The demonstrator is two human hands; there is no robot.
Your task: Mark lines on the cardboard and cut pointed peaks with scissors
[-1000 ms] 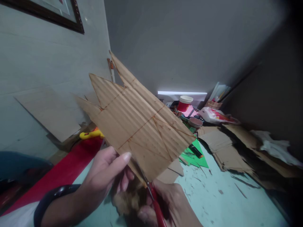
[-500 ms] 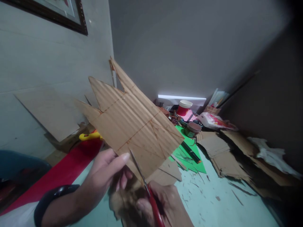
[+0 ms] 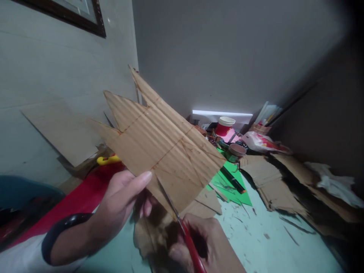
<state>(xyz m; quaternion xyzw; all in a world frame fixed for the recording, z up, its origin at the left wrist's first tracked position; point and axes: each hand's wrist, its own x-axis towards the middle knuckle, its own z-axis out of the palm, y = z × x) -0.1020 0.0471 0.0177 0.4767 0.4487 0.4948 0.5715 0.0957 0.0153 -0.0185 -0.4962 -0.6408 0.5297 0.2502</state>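
A piece of corrugated cardboard (image 3: 159,140) is held up at a slant in front of me. Its far end has pointed teeth, and brown lines are drawn across it, with triangles marked at the near end. My left hand (image 3: 125,193) pinches its lower left edge, thumb on top and fingers beneath. My right hand (image 3: 204,242) grips the red handles of the scissors (image 3: 192,246). One scissor blade lies over the cardboard's near corner, along a drawn line; the other blade is hidden beneath.
On the pale green table (image 3: 273,250) lie cardboard scraps (image 3: 264,182), a green sheet (image 3: 244,197) and a black marker (image 3: 233,180). Tubs, including a red and white cup (image 3: 225,126), stand behind. A yellow handle (image 3: 108,160) lies by red material (image 3: 74,204) at left.
The view has shifted slightly. The scissors have moved a little down and right in the picture, still at the cardboard's near corner. My left hand keeps its pinch.
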